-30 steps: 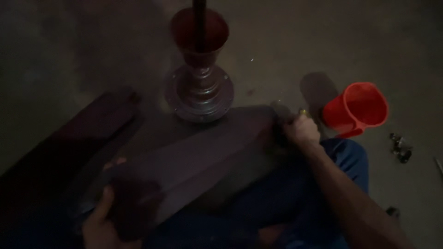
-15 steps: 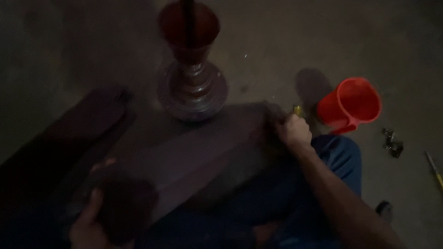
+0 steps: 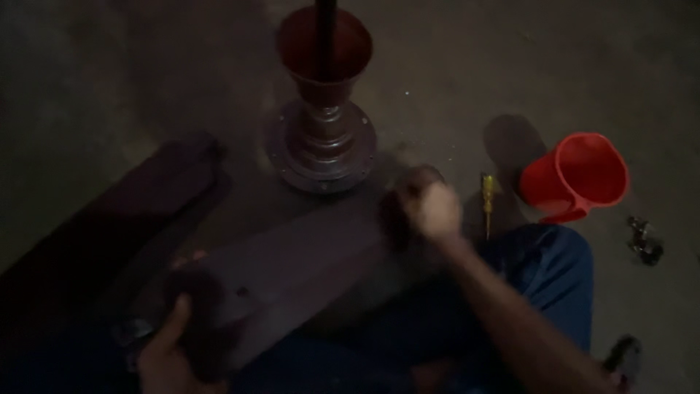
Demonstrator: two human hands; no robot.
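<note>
A: What have the hands got?

B: A long, flat, dark maroon metal fan blade, lying slantwise across the person's lap above the floor. The left hand is clamped on its broad end at 7 o'clock; the right hand is closed over the narrow end at 2 o'clock, though blur hides the exact grip.

A: How would it handle?

B: Stiff and fairly light, I'd judge, with thin edges; best held at both ends, as now.

A: Around it?

B: A dark red metal fan motor housing at 12 o'clock, a yellow-handled screwdriver just beside the right hand, and a red plastic mug at 3 o'clock.
</note>
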